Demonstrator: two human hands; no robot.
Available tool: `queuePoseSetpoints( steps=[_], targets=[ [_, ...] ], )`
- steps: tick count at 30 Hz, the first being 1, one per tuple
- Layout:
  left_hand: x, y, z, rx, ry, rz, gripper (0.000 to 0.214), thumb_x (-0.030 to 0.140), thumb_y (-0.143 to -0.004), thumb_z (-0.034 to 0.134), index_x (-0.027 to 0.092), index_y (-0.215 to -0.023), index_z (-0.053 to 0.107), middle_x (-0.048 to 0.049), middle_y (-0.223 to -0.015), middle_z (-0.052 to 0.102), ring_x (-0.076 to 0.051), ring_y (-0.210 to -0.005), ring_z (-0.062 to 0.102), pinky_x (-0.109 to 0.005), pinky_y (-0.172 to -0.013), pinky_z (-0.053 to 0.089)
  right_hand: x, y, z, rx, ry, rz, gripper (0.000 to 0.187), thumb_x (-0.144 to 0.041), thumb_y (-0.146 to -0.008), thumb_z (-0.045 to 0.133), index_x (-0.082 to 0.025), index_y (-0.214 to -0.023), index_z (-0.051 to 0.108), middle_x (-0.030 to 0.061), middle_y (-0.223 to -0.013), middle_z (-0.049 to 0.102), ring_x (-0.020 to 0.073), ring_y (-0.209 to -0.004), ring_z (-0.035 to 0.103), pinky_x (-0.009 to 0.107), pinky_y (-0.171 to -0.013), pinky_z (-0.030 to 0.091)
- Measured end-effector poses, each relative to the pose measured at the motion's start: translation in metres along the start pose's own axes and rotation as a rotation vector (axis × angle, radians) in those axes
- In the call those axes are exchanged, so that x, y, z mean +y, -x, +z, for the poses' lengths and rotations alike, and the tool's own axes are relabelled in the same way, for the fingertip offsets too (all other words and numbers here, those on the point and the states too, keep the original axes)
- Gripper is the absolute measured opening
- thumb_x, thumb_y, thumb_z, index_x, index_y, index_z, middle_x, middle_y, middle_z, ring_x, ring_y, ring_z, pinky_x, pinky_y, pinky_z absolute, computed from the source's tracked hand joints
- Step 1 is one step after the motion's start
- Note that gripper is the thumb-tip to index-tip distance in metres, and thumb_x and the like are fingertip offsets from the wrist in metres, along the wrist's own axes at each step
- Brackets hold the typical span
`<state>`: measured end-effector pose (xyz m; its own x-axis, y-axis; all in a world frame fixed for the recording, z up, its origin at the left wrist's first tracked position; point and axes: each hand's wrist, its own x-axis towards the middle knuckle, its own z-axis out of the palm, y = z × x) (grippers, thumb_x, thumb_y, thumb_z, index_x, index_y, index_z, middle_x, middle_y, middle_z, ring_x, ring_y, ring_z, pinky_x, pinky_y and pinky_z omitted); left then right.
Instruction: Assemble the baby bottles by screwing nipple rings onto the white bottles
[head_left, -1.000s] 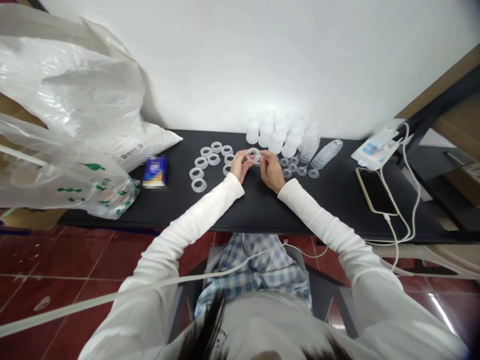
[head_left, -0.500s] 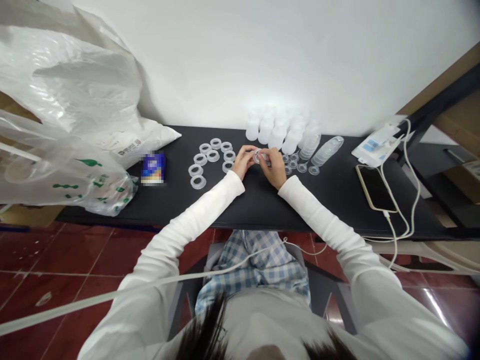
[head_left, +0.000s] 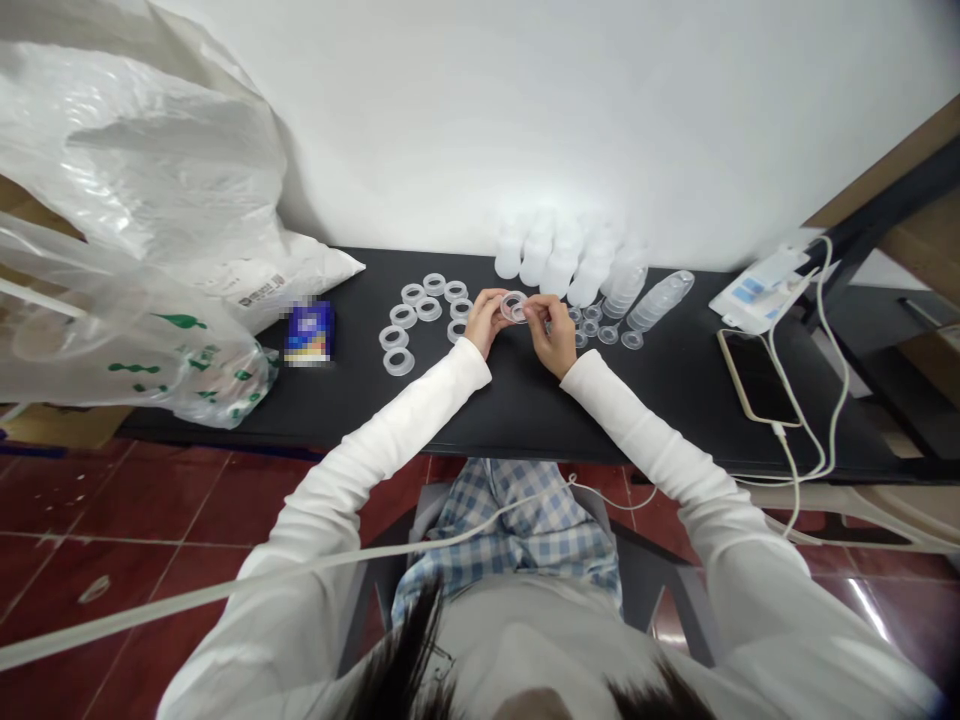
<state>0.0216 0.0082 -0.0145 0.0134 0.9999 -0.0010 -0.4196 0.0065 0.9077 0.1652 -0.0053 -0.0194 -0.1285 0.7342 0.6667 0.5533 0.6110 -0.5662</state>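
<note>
Translucent round plastic ring [head_left: 507, 303] held up over black flat worktop [head_left: 525, 410], between the two hands. Left hand [head_left: 485, 318]: grip pinching ring's left edge. Right hand [head_left: 551, 334]: grip pinching at ring's right edge; whether a smaller part sits inside the ring is too small to tell. Left of the hands, loose cluster of translucent plastic collars [head_left: 429, 316], lying flat. Just beside right hand, small clear round discs [head_left: 591, 328]. Behind: frosted white plastic bottles [head_left: 560, 272] standing near the wall, then slanting clear plastic stack [head_left: 660, 301] to their right. Far left, blue pixelated box [head_left: 308, 330] beside bulky white plastic sack [head_left: 277, 275]. Far right, pale-cased dark-screened phone [head_left: 759, 378], white cable [head_left: 786, 470] plugged in.
</note>
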Motion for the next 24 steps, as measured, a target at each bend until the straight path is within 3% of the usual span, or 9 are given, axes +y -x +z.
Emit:
queuePoseSetpoints(
  steps=[11,15,20,24],
  targets=[
    [-0.001,0.001,0.0,-0.037,-0.02,0.009,0.009,0.03,-0.089,0.059,0.022,-0.091,0.06,0.001,-0.089,0.069,-0.012,-0.081,0.066,-0.024,-0.076,0.053,-0.001,0.001,0.0,-0.018,-0.141,-0.002,0.042,-0.059,-0.101,0.04,-0.022,-0.101,0.059,0.0047,-0.09,0.065,0.0173,-0.076,0.057,0.034,-0.077,0.049],
    [0.001,0.003,0.002,-0.041,-0.019,0.018,0.007,0.027,-0.089,0.057,0.021,-0.09,0.062,0.0002,-0.091,0.07,-0.012,-0.084,0.067,-0.023,-0.076,0.056,0.002,-0.002,0.003,0.021,-0.122,0.054,0.044,-0.061,-0.1,0.04,-0.021,-0.102,0.059,0.0021,-0.081,0.058,0.0158,-0.068,0.052,0.032,-0.068,0.047],
    [0.003,0.007,0.003,-0.089,-0.043,0.006,0.012,0.033,-0.091,0.058,0.022,-0.092,0.062,-0.0019,-0.098,0.071,-0.015,-0.09,0.068,-0.029,-0.084,0.057,0.009,-0.005,0.006,0.061,-0.069,0.092,0.041,-0.061,-0.097,0.047,-0.022,-0.102,0.058,-0.0011,-0.075,0.049,0.0139,-0.062,0.044,0.032,-0.062,0.045],
    [0.0,0.007,0.003,-0.142,-0.046,0.016,0.022,0.041,-0.092,0.058,0.02,-0.098,0.065,-0.005,-0.102,0.072,-0.017,-0.094,0.069,-0.033,-0.088,0.056,0.018,-0.003,0.01,0.086,-0.028,0.117,0.044,-0.062,-0.096,0.046,-0.023,-0.114,0.051,0.0008,-0.082,0.049,0.0146,-0.064,0.046,0.032,-0.059,0.045]
  ],
)
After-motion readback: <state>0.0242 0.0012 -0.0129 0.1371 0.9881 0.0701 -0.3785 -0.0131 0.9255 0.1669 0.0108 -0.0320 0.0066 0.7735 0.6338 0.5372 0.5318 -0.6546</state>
